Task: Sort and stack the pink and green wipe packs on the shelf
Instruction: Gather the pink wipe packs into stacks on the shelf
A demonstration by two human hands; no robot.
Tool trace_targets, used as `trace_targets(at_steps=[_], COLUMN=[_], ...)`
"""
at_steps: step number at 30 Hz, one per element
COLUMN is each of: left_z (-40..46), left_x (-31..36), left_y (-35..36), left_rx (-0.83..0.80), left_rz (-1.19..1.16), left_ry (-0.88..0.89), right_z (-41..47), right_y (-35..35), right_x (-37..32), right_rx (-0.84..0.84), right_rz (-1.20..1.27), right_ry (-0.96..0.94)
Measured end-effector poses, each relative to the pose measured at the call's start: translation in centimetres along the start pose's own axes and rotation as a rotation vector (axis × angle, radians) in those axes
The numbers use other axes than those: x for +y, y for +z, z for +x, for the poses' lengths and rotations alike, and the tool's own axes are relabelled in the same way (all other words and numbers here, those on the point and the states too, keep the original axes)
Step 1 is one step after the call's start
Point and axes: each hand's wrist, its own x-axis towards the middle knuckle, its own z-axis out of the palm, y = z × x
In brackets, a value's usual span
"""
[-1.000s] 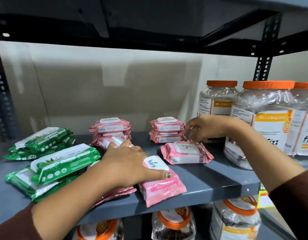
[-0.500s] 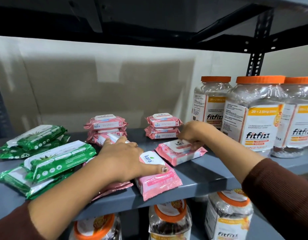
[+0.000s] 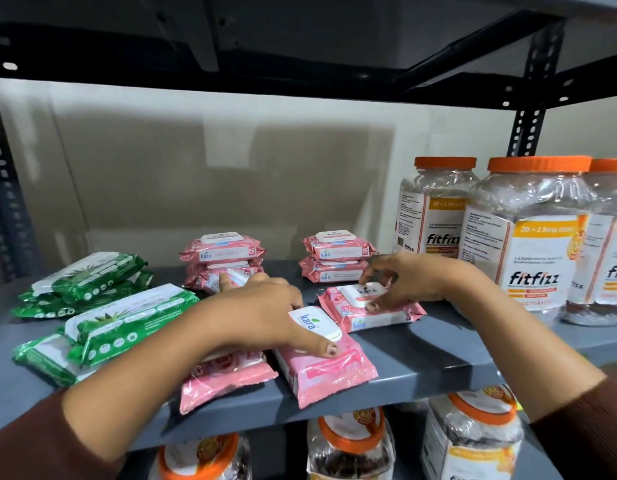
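The right hand pinches a soft pink plastic wipe pack mid-frame, likely to lift it. The left hand lies spread flat over more pink packs below, holding them steady.

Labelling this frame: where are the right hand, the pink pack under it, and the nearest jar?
right hand (image 3: pixel 409 282), head view, back of hand
pink pack (image 3: pixel 376 315), head view, front face
nearest jar (image 3: pixel 532 237), head view, label

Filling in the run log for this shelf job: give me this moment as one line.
left hand: flat on front pink pack | right hand: fingers around loose pink pack | green packs: piled left, untouched
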Motion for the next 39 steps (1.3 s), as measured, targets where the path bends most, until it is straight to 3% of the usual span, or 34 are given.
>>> trace_targets(at_steps=[6, 11, 14, 17, 19, 22, 25, 28, 33, 35, 39], left_z=[-0.2, -1.7, -1.7, -0.1, 2.1, 5.7, 7.9, 8.4, 7.1, 6.3, 5.6], left_x=[1.6, 2.4, 2.4, 2.7, 3.3, 4.5, 5.6, 5.5, 3.9, 3.3, 2.8], left_y=[0.5, -1.4, -4.3, -7.2, -8.4, -8.3, -7.0, -6.2, -5.9, -5.6, -4.9], left_rx=[0.264, 0.314, 0.289, 0.276, 0.268, 0.146, -0.052, -0.050, 0.092, 0.102, 0.105], left_rz=[-0.019, -0.059, -0.123, 0.044, 0.230, 0.381, 0.438, 0.340, -0.126, -0.104, 0.029], left_ry=[0.013, 0.126, 0.256, 0.489, 0.602, 0.670, 0.574, 0.473, 0.275, 0.156, -0.053], right_z=[-0.8, -1.4, -1.9, -2.0, -2.2, -3.4, -3.6, -3.3, -2.8, -2.1, -1.1], right_y=[1.7, 2.4, 2.4, 2.7, 2.9, 3.3, 4.8, 6.4, 7.3, 7.3, 7.5], right_x=[1.2, 1.9, 1.9, 2.2, 3.0, 4.2, 5.2, 5.2, 5.3, 5.3, 4.7], right_rx=[0.124, 0.154, 0.174, 0.171, 0.121, 0.121, 0.292, 0.359, 0.579, 0.637, 0.594], right_rz=[0.111, 0.145, 0.149, 0.166, 0.368, 0.919, 1.279, 1.468, 1.555, 1.543, 1.459], right_ry=[-0.036, -0.074, -0.103, -0.114, -0.104, -0.119, -0.012, 0.021, 0.036, 0.042, -0.025])
